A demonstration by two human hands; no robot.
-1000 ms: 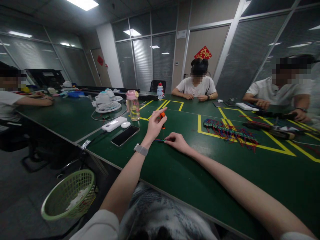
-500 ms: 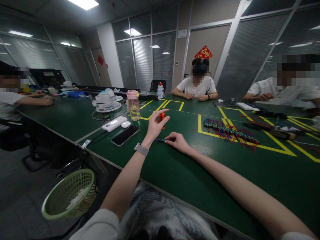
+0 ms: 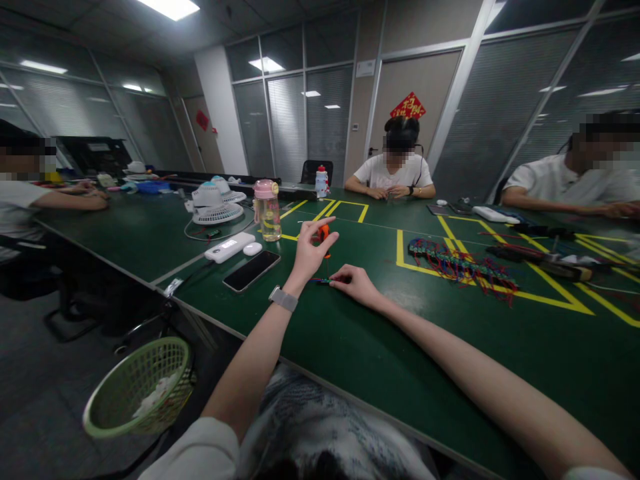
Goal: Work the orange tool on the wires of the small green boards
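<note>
My left hand (image 3: 311, 253), with a grey-banded watch on the wrist, is closed around the orange handle of a small screwdriver (image 3: 325, 233). The screwdriver stands upright, its thin shaft pointing down at a small green circuit board (image 3: 325, 281) on the table. Thin wires run from the left side of that board. My right hand (image 3: 354, 283) pinches the board's right end between thumb and fingertips, low against the tabletop. Fingers partly cover the board, so its details are too small to make out.
A phone (image 3: 251, 271), a white power bank (image 3: 229, 247) and a pink-lidded bottle (image 3: 269, 210) lie left of my hands. Several wired green boards (image 3: 460, 260) form a row at right. A green basket (image 3: 140, 387) stands below the edge. Co-workers sit around the table.
My hands stay in nearly the same place, the screwdriver still over the board. The person at the right has leaned away to the right and lowered a hand.
</note>
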